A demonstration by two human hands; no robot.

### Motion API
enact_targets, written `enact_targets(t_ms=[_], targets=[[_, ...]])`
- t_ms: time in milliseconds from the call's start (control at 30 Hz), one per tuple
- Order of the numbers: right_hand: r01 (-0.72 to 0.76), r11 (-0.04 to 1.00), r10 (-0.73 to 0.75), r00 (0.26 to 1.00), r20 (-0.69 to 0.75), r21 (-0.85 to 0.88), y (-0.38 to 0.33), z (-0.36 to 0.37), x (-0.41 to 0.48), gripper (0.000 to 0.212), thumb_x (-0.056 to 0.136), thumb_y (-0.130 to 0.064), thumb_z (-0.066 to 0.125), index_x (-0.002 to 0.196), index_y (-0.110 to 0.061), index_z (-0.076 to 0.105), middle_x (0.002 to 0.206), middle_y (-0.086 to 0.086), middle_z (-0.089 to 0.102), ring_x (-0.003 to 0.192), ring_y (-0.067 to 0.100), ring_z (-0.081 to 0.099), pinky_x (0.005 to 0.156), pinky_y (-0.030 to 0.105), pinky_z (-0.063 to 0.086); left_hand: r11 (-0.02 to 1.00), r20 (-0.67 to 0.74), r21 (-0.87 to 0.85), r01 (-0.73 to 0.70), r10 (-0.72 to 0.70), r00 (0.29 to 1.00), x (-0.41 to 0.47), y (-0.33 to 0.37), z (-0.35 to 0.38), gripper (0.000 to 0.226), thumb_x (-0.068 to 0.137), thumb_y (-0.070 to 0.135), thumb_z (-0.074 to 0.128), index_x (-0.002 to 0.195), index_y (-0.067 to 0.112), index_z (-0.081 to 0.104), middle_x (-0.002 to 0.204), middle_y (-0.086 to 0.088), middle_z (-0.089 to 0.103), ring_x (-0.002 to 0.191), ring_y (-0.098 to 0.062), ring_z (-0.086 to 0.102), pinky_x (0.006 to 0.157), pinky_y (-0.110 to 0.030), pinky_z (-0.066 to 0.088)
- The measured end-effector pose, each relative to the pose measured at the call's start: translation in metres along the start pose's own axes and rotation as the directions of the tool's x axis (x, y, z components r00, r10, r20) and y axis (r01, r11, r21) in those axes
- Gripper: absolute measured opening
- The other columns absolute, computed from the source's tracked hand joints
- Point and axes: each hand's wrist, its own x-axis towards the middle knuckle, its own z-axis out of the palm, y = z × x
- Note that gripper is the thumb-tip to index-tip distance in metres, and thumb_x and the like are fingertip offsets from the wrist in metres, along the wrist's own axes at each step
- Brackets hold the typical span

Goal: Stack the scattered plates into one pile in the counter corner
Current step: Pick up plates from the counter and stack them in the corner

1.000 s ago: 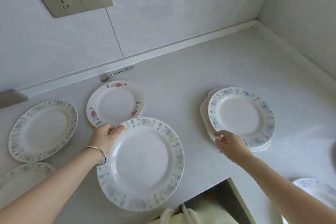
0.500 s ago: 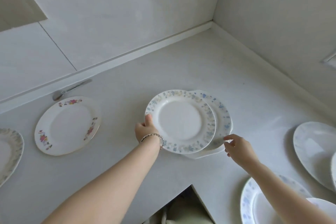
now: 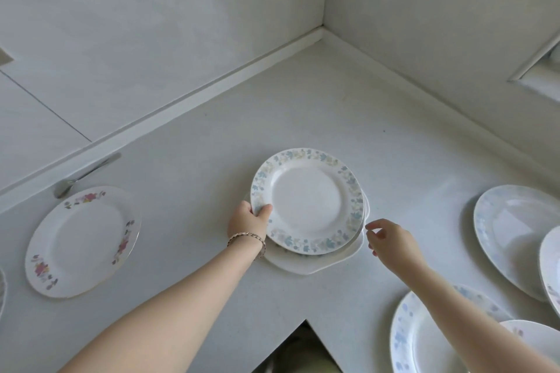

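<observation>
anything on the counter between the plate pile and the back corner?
Nothing visible. The counter is bare from the pile up to the corner where the two walls meet. The rose plate and spoon lie off to the left, the other blue plates to the right, all outside that path.

One plate (image 3: 307, 201) sits on top of a small pile (image 3: 318, 260) in the middle of the counter (image 3: 212, 136). Another plate (image 3: 81, 241) lies far left, a spoon (image 3: 83, 175) behind it. More plates (image 3: 515, 236) lie right.
</observation>
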Motion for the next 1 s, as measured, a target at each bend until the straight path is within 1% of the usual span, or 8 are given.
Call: enact_targets(t_ms=[100,233,333,433,500,700,833,1000], targets=[[0.011,1.000,-0.011,1.000,-0.011,0.000,-0.001,-0.003,0.001,0.023,0.090,-0.017,0.049,0.106,-0.016,0.064,0.072,-0.001,0.064,0.076,0.028,0.068,0.056,0.027,0.046,0.977,0.038,0.201,-0.073,0.066,0.997,-0.001,-0.001,-0.003,0.036,0.088,0.041,0.055,0.073,0.011,0.043,0.066,0.000,0.047,0.070,-0.027,0.049,0.064,-0.027,0.034],[0.020,1.000,-0.020,1.000,-0.019,-0.002,-0.002,-0.005,-0.002,0.024,0.090,-0.016,0.048,0.108,-0.015,0.064,0.071,0.000,0.064,0.076,0.029,0.068,0.054,0.026,0.046,0.911,0.109,0.392,-0.125,0.089,0.990,-0.002,-0.007,-0.006,0.040,0.089,0.049,0.047,0.091,0.010,0.053,0.098,-0.011,0.065,0.097,-0.031,0.063,0.069,-0.028,0.039],[0.026,1.000,-0.026,0.999,-0.025,-0.018,-0.002,-0.007,-0.003,0.025,0.090,-0.016,0.048,0.109,-0.014,0.064,0.073,0.001,0.064,0.076,0.028,0.068,0.058,0.029,0.049,0.936,0.139,0.349,-0.043,-0.007,0.990,-0.002,-0.010,-0.004,0.049,0.086,0.053,0.050,0.101,0.007,0.057,0.103,-0.011,0.066,0.098,-0.031,0.064,0.072,-0.028,0.044],[0.026,0.999,-0.027,0.999,-0.025,-0.018,-0.005,-0.007,-0.006,0.026,0.090,-0.016,0.047,0.110,-0.014,0.063,0.072,0.003,0.065,0.077,0.029,0.068,0.063,0.033,0.052,0.985,0.257,0.088,0.151,-0.169,0.951,-0.004,-0.012,0.002,0.048,0.081,0.050,0.060,0.103,0.007,0.055,0.099,-0.011,0.067,0.087,-0.030,0.069,0.074,-0.035,0.058],[0.034,0.999,-0.034,0.999,-0.029,-0.025,-0.008,-0.007,-0.009,0.025,0.090,-0.016,0.048,0.110,-0.015,0.062,0.071,0.003,0.065,0.077,0.029,0.068,0.065,0.034,0.053,0.988,0.274,0.023,0.156,-0.156,0.949,-0.006,-0.013,0.008,0.049,0.080,0.045,0.064,0.108,0.007,0.053,0.108,-0.013,0.068,0.093,-0.033,0.069,0.082,-0.042,0.058],[0.090,0.992,-0.093,0.995,-0.040,-0.087,-0.026,-0.003,-0.022,0.025,0.091,-0.018,0.048,0.111,-0.016,0.062,0.068,-0.005,0.060,0.065,0.020,0.060,0.049,0.023,0.039,0.885,0.181,0.462,-0.060,-0.028,0.983,-0.023,-0.009,0.009,0.058,0.092,0.052,0.039,0.124,0.003,0.043,0.120,-0.013,0.062,0.110,-0.031,0.062,0.080,-0.034,0.046],[0.187,0.968,-0.194,0.981,-0.022,-0.167,-0.057,0.007,-0.038,0.028,0.091,-0.019,0.047,0.115,-0.018,0.061,0.071,-0.009,0.057,0.060,0.011,0.052,0.049,0.020,0.037,0.893,0.170,0.450,-0.023,-0.061,0.983,-0.023,-0.017,-0.005,0.062,0.093,0.058,0.025,0.125,0.007,0.041,0.120,-0.013,0.063,0.111,-0.031,0.061,0.083,-0.035,0.045],[0.364,0.879,-0.304,0.925,0.227,-0.309,-0.115,0.046,-0.063,0.027,0.091,-0.028,0.046,0.115,-0.025,0.059,0.084,-0.010,0.061,0.084,0.017,0.061,0.064,0.026,0.047,0.894,0.178,0.443,-0.064,-0.017,0.984,-0.005,-0.064,-0.064,0.043,0.095,0.042,0.030,0.114,0.007,0.049,0.103,-0.013,0.063,0.107,-0.030,0.062,0.079,-0.032,0.041]])
